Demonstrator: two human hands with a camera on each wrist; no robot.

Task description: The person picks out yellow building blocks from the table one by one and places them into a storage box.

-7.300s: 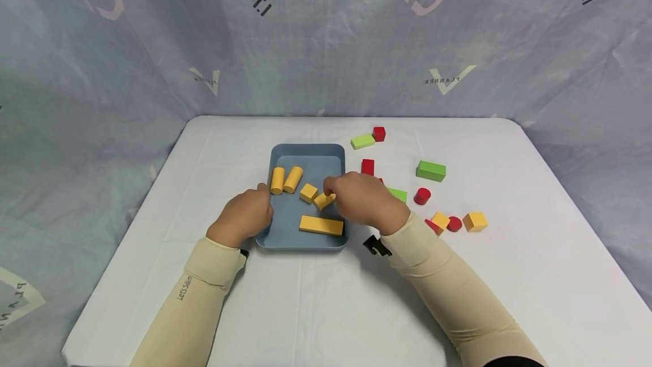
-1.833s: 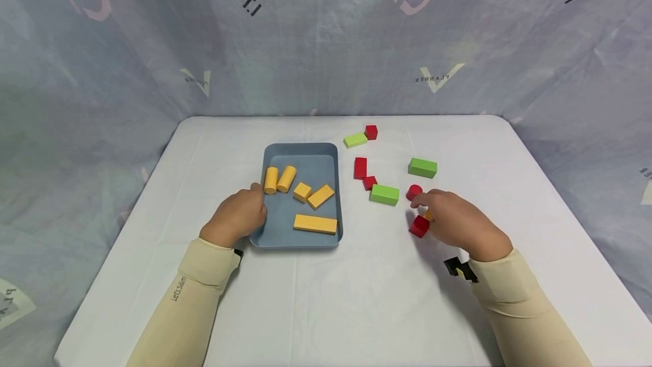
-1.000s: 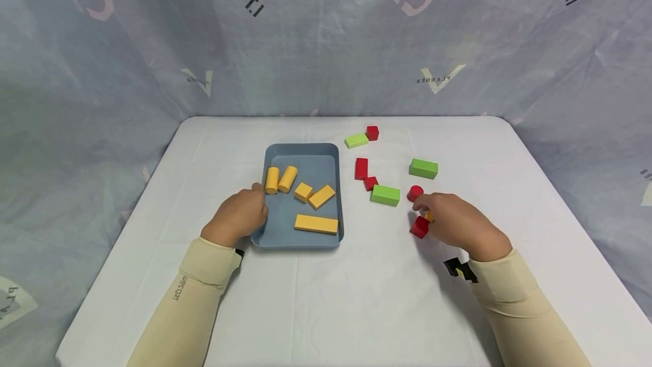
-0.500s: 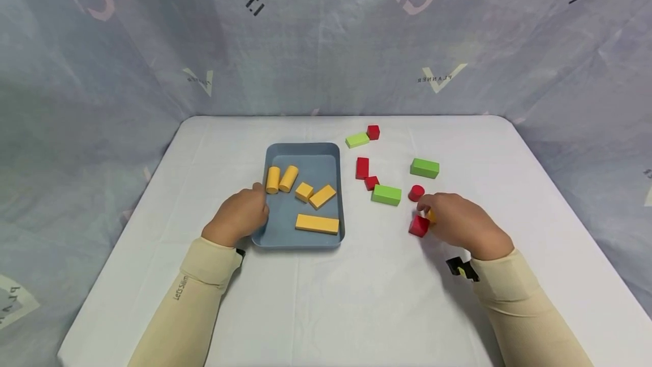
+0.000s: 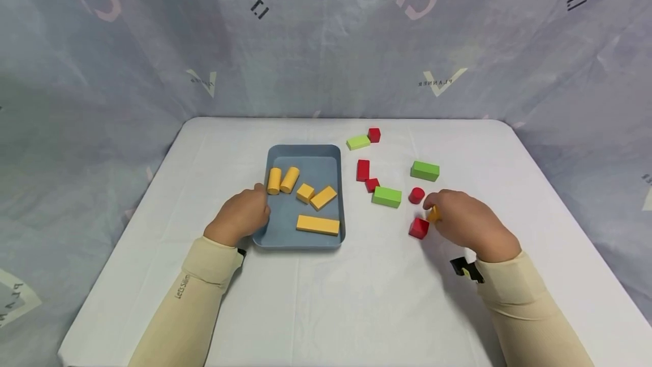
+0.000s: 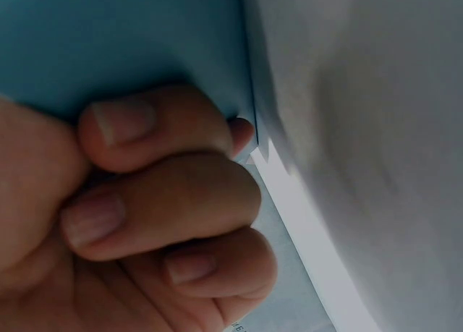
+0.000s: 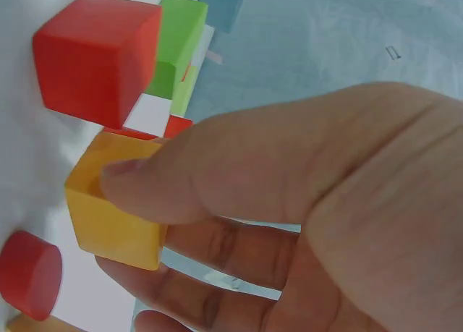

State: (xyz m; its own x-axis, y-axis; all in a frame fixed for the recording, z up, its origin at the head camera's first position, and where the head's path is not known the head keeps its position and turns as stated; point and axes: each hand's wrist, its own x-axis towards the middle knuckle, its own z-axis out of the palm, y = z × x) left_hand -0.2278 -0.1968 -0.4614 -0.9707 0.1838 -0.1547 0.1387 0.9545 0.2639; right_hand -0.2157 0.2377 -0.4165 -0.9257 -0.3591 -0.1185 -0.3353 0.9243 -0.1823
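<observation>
My left hand (image 5: 239, 217) grips the left wall of a blue-grey tray (image 5: 305, 240); in the left wrist view its fingers (image 6: 173, 202) are curled beside the blue tray wall (image 6: 130, 35). Inside the tray lie yellow wooden blocks: two cylinders (image 5: 274, 181), a cube (image 5: 305, 192), a short bar (image 5: 323, 198) and a long bar (image 5: 318, 225). Right of the tray, my right hand (image 5: 466, 220) pinches a yellow cube (image 7: 116, 223) between thumb and fingers. A red cube (image 5: 419, 228) lies just left of it, and a red cylinder (image 5: 416, 195) a little farther back.
Green blocks (image 5: 386, 197) (image 5: 425, 171), a light-green block (image 5: 358, 142) and red blocks (image 5: 363, 170) (image 5: 372, 184) (image 5: 374, 135) lie spread right of the tray on the white table (image 5: 326, 304). In the right wrist view a red cylinder (image 7: 30, 274) sits beside the held cube. A patterned cloth (image 5: 326, 38) hangs behind.
My right hand let go of the short yellow bar in the tray, moved right to the loose blocks and took hold of a yellow cube. The left hand stays on the tray.
</observation>
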